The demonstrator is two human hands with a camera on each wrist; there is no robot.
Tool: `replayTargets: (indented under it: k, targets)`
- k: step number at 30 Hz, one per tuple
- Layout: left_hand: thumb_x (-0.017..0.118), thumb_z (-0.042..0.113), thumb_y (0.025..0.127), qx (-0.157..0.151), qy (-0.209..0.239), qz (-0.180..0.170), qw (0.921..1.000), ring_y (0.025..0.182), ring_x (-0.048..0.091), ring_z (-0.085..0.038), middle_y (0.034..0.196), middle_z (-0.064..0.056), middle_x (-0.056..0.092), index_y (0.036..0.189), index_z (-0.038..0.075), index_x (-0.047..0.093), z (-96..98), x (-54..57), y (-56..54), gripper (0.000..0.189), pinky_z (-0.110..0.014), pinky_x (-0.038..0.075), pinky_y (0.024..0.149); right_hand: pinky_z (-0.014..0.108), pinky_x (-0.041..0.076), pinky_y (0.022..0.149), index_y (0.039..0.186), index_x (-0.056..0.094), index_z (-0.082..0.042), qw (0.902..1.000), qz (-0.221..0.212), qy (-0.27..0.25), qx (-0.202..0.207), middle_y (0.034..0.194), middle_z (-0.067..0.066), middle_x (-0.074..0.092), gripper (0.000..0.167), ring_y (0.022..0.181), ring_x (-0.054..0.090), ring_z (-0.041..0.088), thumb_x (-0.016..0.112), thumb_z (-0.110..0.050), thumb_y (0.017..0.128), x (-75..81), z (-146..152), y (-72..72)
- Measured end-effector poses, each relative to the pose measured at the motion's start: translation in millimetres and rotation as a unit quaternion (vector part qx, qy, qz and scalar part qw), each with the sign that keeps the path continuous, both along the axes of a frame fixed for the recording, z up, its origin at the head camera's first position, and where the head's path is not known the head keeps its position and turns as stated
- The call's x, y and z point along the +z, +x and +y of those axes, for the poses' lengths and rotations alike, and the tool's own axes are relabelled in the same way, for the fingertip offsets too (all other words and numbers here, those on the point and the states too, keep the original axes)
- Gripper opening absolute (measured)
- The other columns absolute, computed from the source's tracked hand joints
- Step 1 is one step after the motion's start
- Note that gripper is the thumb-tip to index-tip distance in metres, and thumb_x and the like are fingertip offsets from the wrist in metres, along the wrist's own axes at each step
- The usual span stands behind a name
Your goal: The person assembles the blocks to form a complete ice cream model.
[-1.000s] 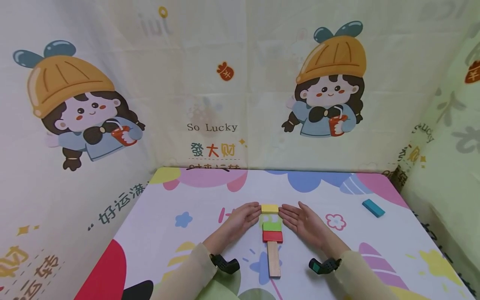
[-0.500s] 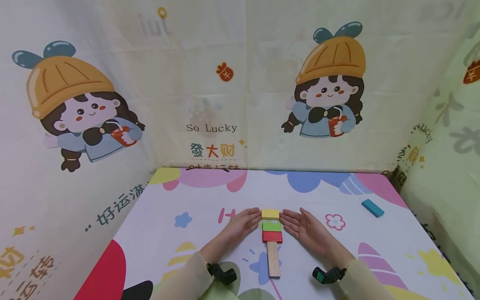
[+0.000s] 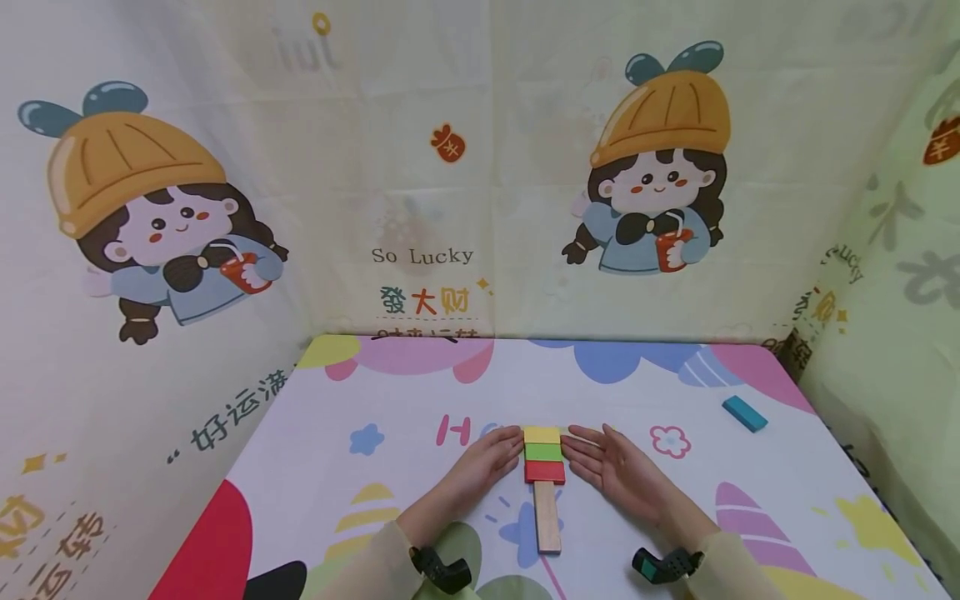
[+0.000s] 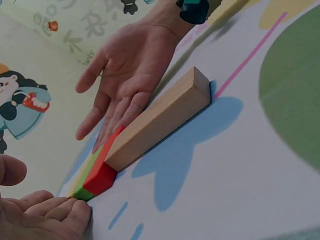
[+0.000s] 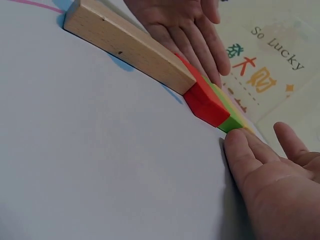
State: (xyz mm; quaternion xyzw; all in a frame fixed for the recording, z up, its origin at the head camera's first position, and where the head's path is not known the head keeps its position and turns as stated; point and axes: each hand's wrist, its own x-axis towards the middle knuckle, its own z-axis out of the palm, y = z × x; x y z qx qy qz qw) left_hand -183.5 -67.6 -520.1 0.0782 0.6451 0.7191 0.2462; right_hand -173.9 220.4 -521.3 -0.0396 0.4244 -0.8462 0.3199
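In the head view, a yellow block (image 3: 542,435), a green block (image 3: 543,452) and a red block (image 3: 544,472) lie side by side in a row, touching. A plain wooden block (image 3: 547,517) runs lengthwise from the red one toward the person, forming a T-like stem. My left hand (image 3: 480,462) lies along the row's left end, straight fingertips against the blocks. Opposite it, my right hand (image 3: 622,471) has its extended fingers at the right ends. Both wrist views show the palms facing each other across the row; the yellow block is mostly hidden there.
A blue block (image 3: 745,413) lies apart at the table's right rear. The table (image 3: 420,392) has a printed cover with colourful shapes. Printed cloth walls (image 3: 517,208) stand behind and at both sides. Black cameras are strapped to both wrists.
The yellow block has slid toward the person between both hands, closing the gap to the green block. Both hands have come nearer with it. The red, wooden and blue blocks have stayed put.
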Motion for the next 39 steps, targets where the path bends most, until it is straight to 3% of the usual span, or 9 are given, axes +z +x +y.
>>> replayTargets:
  k: [7,10,12,18,25,28,31,36,39]
  targets:
    - [0.05,0.029,0.109,-0.004,-0.073,0.062,0.9954,0.15,0.043,-0.03,0.162,-0.012,0.044,0.157,0.008,0.041,1.7,4.1,6.0,0.053,-0.042,0.044,0.115,0.041,0.027,0.125,0.166,0.001,-0.003,1.0,-0.003,0.001,-0.007,0.172,0.019,0.013,0.08,0.155,0.033,0.027,0.028,-0.056,0.111,-2.8,0,3.9]
    - [0.052,0.031,0.108,-0.011,-0.179,0.154,0.9717,0.147,0.046,-0.028,0.16,-0.009,0.046,0.157,0.011,0.042,2.9,4.8,9.1,0.054,-0.046,0.044,0.116,0.041,0.028,0.125,0.166,0.002,-0.004,0.9999,-0.011,-0.002,-0.011,0.171,0.019,0.016,0.079,0.154,0.034,0.028,0.027,-0.055,0.111,-4.4,1,4.3]
    - [0.056,0.035,0.105,-0.032,-0.27,0.234,0.9335,0.148,0.045,-0.027,0.162,-0.006,0.043,0.158,0.015,0.041,4.0,5.5,10.6,0.058,-0.049,0.044,0.116,0.041,0.029,0.125,0.166,0.002,-0.005,0.9997,-0.018,-0.005,-0.013,0.171,0.019,0.019,0.076,0.154,0.035,0.029,0.025,-0.053,0.112,-5.2,3,4.7]
    - [0.067,0.059,0.091,-0.167,-0.442,0.424,0.7723,0.158,0.024,-0.025,0.171,-0.004,0.026,0.162,0.02,0.035,10.1,13.4,13.4,0.088,-0.048,0.035,0.123,0.037,0.039,0.119,0.164,0.006,0.001,0.998,0.012,0.055,-0.028,0.165,0.021,0.034,0.067,0.144,0.051,0.025,0.025,-0.041,0.115,-2.8,17,6.0]
    - [0.058,0.083,0.082,-0.219,-0.5,0.465,0.6972,0.159,0.019,-0.025,0.171,-0.004,0.025,0.162,0.03,0.031,16.7,11.4,23.9,0.099,-0.052,0.025,0.127,0.029,0.054,0.102,0.16,0.02,0.007,0.9693,0.068,0.219,-0.089,0.142,0.015,0.064,0.065,0.121,0.069,0.018,0.032,-0.037,0.115,3.8,53,4.4]
    - [0.06,0.087,0.077,-0.219,-0.516,0.489,0.6679,0.159,0.019,-0.027,0.169,-0.006,0.027,0.161,0.032,0.031,17.5,9.1,27.3,0.105,-0.053,0.024,0.127,0.024,0.059,0.092,0.155,0.032,0.01,0.9307,0.088,0.328,-0.136,0.128,0.011,0.073,0.063,0.107,0.074,0.014,0.042,-0.036,0.112,6.1,73,4.4]
    - [0.063,0.087,0.074,-0.215,-0.53,0.511,0.642,0.158,0.021,-0.028,0.168,-0.008,0.029,0.16,0.03,0.031,17.7,7.3,28.3,0.108,-0.052,0.025,0.127,0.02,0.06,0.08,0.147,0.044,0.009,0.8613,0.124,0.458,-0.182,0.118,0.011,0.075,0.058,0.091,0.074,0.01,0.051,-0.035,0.11,8.0,96,6.7]
    - [0.061,0.089,0.074,-0.221,-0.539,0.509,0.6338,0.157,0.023,-0.026,0.168,-0.005,0.029,0.161,0.031,0.03,18.6,7.3,26.4,0.109,-0.053,0.024,0.127,0.021,0.056,0.062,0.136,0.056,0.006,0.7243,0.173,0.61,-0.272,0.114,0.022,0.07,0.048,0.071,0.067,0.006,0.053,-0.032,0.107,12.1,137,9.4]
    - [0.06,0.089,0.074,-0.226,-0.54,0.51,0.6311,0.155,0.024,-0.024,0.167,-0.004,0.031,0.161,0.033,0.031,19.2,8.9,24.3,0.108,-0.054,0.024,0.127,0.02,0.05,0.055,0.133,0.055,0.007,0.6654,0.174,0.654,-0.316,0.116,0.03,0.065,0.045,0.063,0.065,0.005,0.054,-0.027,0.104,14.5,162,8.3]
